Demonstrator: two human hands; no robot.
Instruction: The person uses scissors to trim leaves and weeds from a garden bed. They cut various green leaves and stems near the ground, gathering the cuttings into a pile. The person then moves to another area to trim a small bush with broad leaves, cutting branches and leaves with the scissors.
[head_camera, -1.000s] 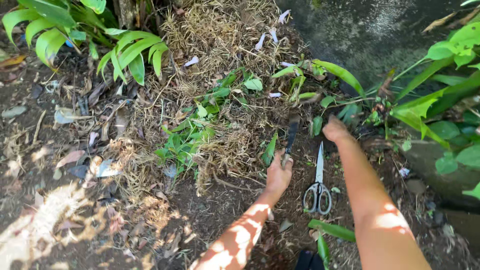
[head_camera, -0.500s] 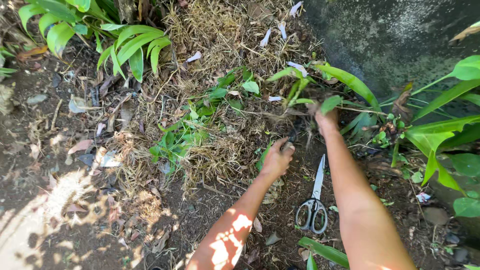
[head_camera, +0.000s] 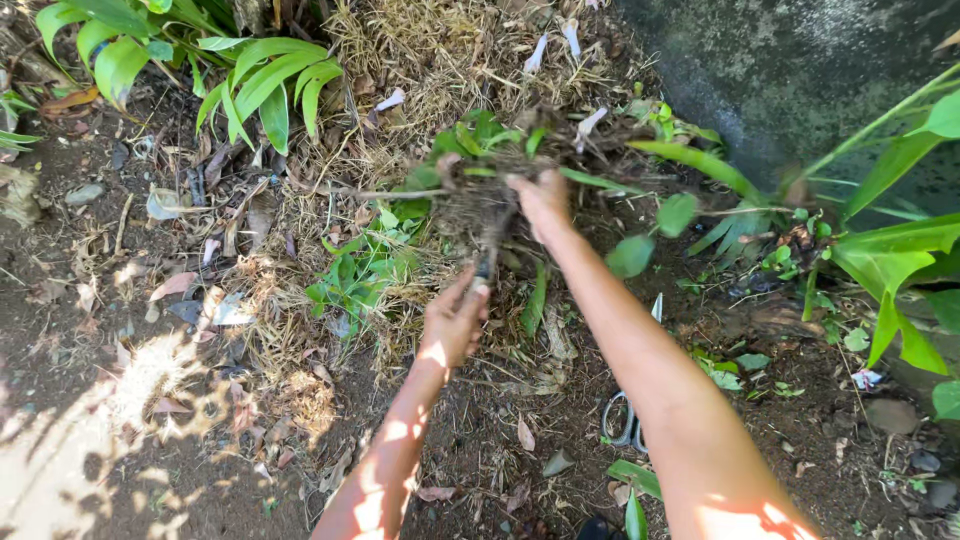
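Outdoor plot: dark bare soil (head_camera: 120, 470) with dappled sun at lower left, a mound of dry straw-coloured grass and twigs (head_camera: 440, 50) at top centre, and a grey, moss-stained concrete wall (head_camera: 800, 70) at upper right. Broad-leaved green plants (head_camera: 260, 85) stand at upper left; long-bladed green leaves (head_camera: 900, 240) reach in from the right edge.

Right hand (head_camera: 540, 200): raised above the ground, grip closed on a clump of uprooted green weeds with dark tangled roots and soil (head_camera: 480, 190). The clump hangs clear of the ground in front of the straw mound, leafy stems spreading to both sides (motion blur here, fine detail not readable).

Left hand (head_camera: 455, 325): below and just beside the clump, fingers curled around its hanging dark root end (head_camera: 487, 262); contact appears at the fingertips, grip partly closed on the roots.

Scissors with pale metal blades and grey loop handles (head_camera: 625, 420) lie on the soil under the right forearm, mostly hidden by it; only one handle loop and a blade tip show.

A low patch of small green weeds (head_camera: 355, 275) stands rooted in the ground to the left of the left hand, apart from it. Dead brown leaves lie scattered over the soil
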